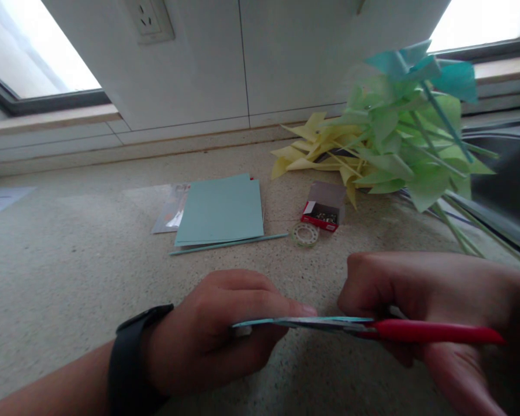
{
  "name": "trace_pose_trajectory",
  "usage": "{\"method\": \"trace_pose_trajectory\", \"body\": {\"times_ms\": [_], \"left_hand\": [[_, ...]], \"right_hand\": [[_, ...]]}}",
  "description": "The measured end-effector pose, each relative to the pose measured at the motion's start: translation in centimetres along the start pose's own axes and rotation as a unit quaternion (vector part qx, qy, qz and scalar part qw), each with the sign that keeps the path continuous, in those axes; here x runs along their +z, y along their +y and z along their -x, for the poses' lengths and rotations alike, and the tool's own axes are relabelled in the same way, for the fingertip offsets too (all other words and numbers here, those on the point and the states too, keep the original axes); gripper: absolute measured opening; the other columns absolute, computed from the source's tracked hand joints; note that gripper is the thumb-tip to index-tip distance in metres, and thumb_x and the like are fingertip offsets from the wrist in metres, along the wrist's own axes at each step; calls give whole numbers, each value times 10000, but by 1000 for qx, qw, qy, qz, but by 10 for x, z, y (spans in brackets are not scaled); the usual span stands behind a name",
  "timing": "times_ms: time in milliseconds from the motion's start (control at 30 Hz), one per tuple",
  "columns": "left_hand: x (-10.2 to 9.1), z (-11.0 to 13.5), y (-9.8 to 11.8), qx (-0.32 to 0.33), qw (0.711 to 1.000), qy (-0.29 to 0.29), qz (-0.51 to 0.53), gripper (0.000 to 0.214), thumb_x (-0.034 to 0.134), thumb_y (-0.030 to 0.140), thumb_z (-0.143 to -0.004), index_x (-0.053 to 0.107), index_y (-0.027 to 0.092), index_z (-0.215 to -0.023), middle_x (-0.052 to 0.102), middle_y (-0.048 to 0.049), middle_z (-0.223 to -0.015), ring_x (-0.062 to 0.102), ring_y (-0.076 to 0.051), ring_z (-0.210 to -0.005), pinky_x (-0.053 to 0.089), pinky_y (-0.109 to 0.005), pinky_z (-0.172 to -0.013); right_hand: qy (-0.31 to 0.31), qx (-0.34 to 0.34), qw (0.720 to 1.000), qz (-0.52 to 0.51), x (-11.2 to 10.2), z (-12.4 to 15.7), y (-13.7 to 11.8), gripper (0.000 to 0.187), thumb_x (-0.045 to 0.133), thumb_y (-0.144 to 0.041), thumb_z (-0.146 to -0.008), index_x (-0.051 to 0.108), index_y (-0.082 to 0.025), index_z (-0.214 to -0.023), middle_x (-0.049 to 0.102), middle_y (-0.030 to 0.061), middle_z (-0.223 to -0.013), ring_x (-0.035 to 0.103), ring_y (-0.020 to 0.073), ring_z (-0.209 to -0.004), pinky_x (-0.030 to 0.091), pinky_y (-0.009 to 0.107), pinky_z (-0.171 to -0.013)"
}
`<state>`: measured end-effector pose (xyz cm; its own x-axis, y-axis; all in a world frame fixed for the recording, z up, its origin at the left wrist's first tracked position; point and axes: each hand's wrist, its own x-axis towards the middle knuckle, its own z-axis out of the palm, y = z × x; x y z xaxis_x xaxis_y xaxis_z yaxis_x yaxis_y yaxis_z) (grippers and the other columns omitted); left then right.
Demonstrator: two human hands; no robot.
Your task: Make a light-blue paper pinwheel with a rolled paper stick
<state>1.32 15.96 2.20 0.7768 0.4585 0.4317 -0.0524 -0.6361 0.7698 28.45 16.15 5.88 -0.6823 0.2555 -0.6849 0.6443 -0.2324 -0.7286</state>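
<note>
Above the near part of the counter, my left hand pinches a sheet of light blue paper, seen edge-on as a thin line. Red-handled scissors are gripped in my right hand, their blades pointing left along the paper. The blades lie against the sheet; how far they have cut cannot be made out from this angle. A black band is on my left wrist. Beyond the hands lie a stack of light blue paper squares, a thin blue stick and a roll of clear tape.
Behind the tape, an open red box holds small metal pieces. Yellow, green and blue paper pinwheels are bunched at the right, beside a dark sink. A clear plastic bag lies partly under the paper stack. The tiled wall closes the back.
</note>
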Motion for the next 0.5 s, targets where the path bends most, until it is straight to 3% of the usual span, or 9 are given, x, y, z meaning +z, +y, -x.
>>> {"method": "trace_pose_trajectory", "body": {"times_ms": [200,333,500], "left_hand": [[1,0,1,4,1000,6,-3,299,582,22,-921,721,43,-1184,732,-121,-813,622,-148,-659,471,-228,-587],[1,1,0,5,1000,1,-10,302,582,23,-927,715,62,-1195,740,-121,-836,626,-145,-665,472,-224,-591],[2,1,-1,7,1000,-11,-19,325,571,39,-942,690,109,-1236,743,-107,-855,644,-151,-682,492,-229,-606]], "right_hand": [[-3,4,1000,14,0,1,2,831,614,-987,-483,499,-191,-690,515,-40,-597,437,94,-512,329,227,-460],[8,-3,1000,18,0,2,0,838,665,-967,-432,499,-187,-688,500,-49,-599,427,93,-533,320,214,-453],[-23,-21,1000,6,-1,0,1,785,692,-920,-515,497,-182,-698,508,-54,-619,444,90,-543,361,217,-477]]}}
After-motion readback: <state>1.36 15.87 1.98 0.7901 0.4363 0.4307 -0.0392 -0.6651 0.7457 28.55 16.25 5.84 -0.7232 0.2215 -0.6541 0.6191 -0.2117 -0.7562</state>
